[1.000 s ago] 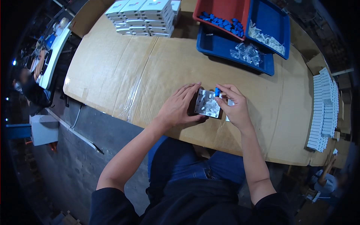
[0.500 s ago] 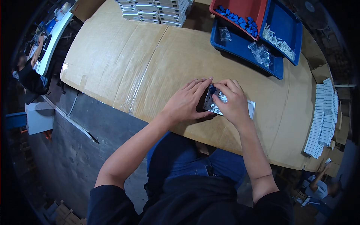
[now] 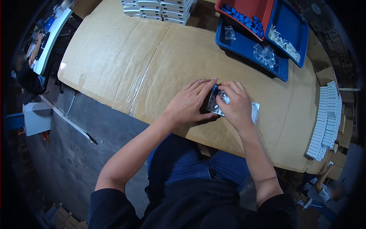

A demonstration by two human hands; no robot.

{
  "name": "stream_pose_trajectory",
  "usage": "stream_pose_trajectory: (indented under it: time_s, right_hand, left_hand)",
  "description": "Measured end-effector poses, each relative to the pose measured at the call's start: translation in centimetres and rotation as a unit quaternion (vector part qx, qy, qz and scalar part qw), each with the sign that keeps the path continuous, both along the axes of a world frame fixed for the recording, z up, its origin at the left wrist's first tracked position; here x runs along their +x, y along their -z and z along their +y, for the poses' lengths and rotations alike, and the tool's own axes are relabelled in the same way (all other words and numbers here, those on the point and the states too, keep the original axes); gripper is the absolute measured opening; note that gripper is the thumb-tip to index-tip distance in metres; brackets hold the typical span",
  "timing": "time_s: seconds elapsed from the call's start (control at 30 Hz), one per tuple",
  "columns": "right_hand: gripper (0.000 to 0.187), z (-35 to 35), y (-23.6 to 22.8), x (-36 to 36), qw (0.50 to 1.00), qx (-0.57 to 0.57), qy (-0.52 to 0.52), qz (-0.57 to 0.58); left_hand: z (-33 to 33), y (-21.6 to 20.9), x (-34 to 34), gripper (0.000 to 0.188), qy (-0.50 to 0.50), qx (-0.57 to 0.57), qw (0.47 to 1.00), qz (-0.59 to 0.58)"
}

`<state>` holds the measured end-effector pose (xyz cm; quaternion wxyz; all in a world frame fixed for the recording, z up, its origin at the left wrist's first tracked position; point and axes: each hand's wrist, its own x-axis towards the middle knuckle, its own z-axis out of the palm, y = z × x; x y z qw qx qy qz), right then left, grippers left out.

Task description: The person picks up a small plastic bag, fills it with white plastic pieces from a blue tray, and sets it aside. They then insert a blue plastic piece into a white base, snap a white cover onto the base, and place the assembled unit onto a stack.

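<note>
A shallow white plastic housing lies on the cardboard-covered table in front of me, its inside showing moulded details and small white parts. Along its left side my left hand grips it, fingers by the far corner and thumb at the near edge. My right hand reaches over the housing, covering its middle. Its thumb and fingers are closed on a small blue plastic piece at the far left corner, beside my left fingertips. Most of that piece is hidden by my fingers.
Beyond my hands stand a red tray of blue pieces, a blue tray of white sticks and another blue tray with clear bags. Stacked white housings are at the back; rows of white parts line the right edge.
Both hands stay nearly where they were on the housing. The right fingertips have shifted slightly at the blue piece, and the whole view has moved a little.
</note>
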<state>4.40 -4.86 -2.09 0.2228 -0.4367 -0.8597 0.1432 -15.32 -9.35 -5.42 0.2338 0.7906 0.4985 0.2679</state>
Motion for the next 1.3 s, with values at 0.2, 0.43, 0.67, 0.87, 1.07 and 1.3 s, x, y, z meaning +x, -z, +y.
stream_pose_trajectory:
  time_s: [0.2,0.43,0.67,0.87,1.07,1.3]
  right_hand:
    - [0.022,0.1,0.7,0.2,0.999,0.003,-0.011,0.035]
    - [0.024,0.0,1.5,0.8,0.998,0.006,-0.02,0.06]
    - [0.023,-0.8,1.8,0.7,0.998,0.048,-0.025,0.03]
    - [0.027,-2.4,1.5,0.5,0.996,0.066,-0.023,-0.051]
    - [0.033,-2.6,0.6,-0.3,0.989,0.093,-0.018,-0.11]
    - [0.039,-0.9,-0.6,4.4,0.999,-0.048,-0.016,-0.015]
  left_hand:
    - [0.0,0.3,-0.2,0.105,-0.001,0.014,1.0,-0.001]
    - [0.1,0.2,-0.1,0.105,0.001,0.011,1.0,0.008]
    - [0.0,0.1,-0.1,0.104,-0.001,0.0,1.0,0.004]
    - [0.0,0.5,-0.2,0.103,0.001,0.01,1.0,0.006]
    - [0.1,0.0,0.1,0.102,-0.004,0.011,1.0,0.022]
    - [-0.5,0.2,0.4,0.096,0.002,0.045,0.999,0.005]
